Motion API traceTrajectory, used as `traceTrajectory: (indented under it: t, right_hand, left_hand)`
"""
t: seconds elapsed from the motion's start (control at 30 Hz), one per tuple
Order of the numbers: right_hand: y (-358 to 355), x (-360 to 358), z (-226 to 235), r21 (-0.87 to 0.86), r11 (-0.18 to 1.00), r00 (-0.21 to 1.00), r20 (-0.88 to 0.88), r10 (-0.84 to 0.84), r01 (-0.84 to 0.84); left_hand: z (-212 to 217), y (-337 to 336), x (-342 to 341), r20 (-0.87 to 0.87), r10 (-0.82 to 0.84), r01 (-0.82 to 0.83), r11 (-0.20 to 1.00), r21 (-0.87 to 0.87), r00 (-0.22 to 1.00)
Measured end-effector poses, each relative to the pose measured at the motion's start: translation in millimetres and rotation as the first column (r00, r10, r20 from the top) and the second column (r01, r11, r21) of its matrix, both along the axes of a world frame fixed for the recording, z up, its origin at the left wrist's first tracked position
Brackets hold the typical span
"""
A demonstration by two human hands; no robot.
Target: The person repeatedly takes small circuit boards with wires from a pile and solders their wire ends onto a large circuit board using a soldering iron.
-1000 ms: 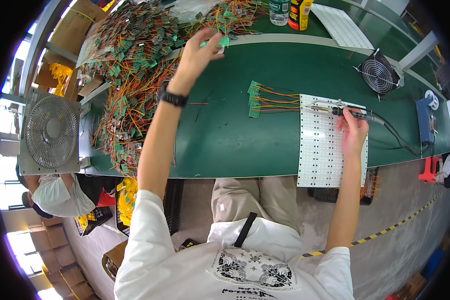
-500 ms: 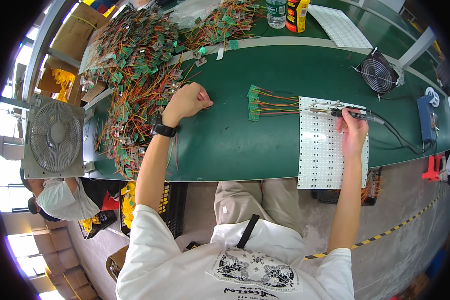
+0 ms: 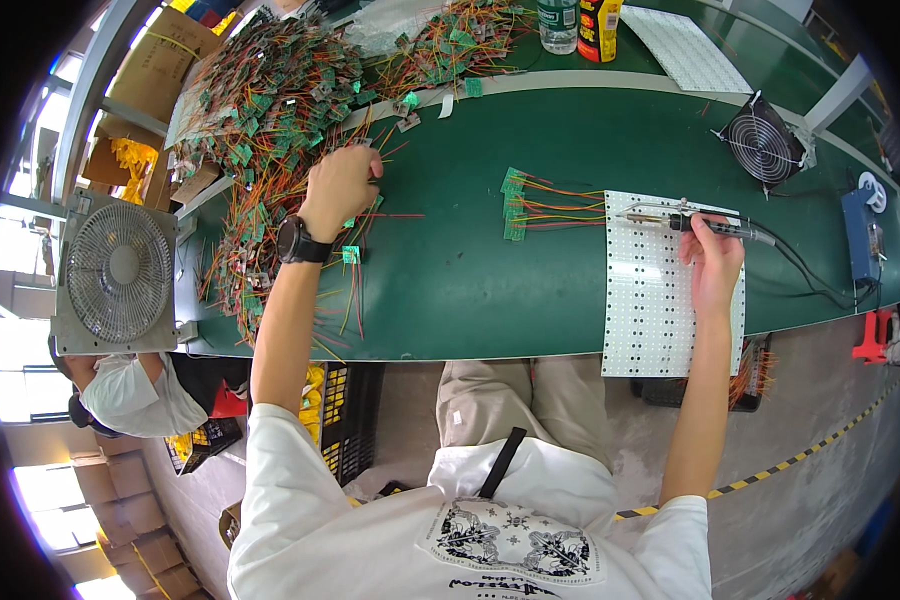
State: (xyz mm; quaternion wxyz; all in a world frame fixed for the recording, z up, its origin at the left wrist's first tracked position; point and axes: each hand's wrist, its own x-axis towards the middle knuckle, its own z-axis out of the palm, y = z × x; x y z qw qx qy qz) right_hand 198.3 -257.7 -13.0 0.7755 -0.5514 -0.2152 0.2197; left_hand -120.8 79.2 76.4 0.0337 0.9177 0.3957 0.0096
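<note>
Wired circuit boards (image 3: 513,205), white panel (image 3: 650,290) on green table (image 3: 470,290)

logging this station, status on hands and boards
Left hand at wired-board pile, grip unclear. Right hand holding soldering iron over white panel. Green boards lined up left of panel, wires reaching it. No obstruction seen.

Gry flr (image 3: 820,405), yel/blk tape (image 3: 749,480); brt windows (image 3: 46,482) L; grn bench (image 3: 490,310).

Right forearm (image 3: 704,400) hides part of white panel (image 3: 648,300); upper edge cuts off clear bottle (image 3: 558,30).
</note>
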Motion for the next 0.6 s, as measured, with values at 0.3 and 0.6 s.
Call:
traceTrajectory:
  t: [0.3,0.6]
  right_hand:
    - [0.4,2.4,-2.6,-0.03,1.0,1.0,0.014,0.003,-0.003]
    - [-4.4,1.1,0.0,-0.043,0.999,1.0,0.019,-0.004,0.005]
  left_hand:
    - [12.0,5.0,-15.3,0.15,-0.289,0.287,0.957,0.039,0.945]
    - [20.9,-54.0,5.3,0.804,0.237,0.338,0.816,-0.469,0.545]
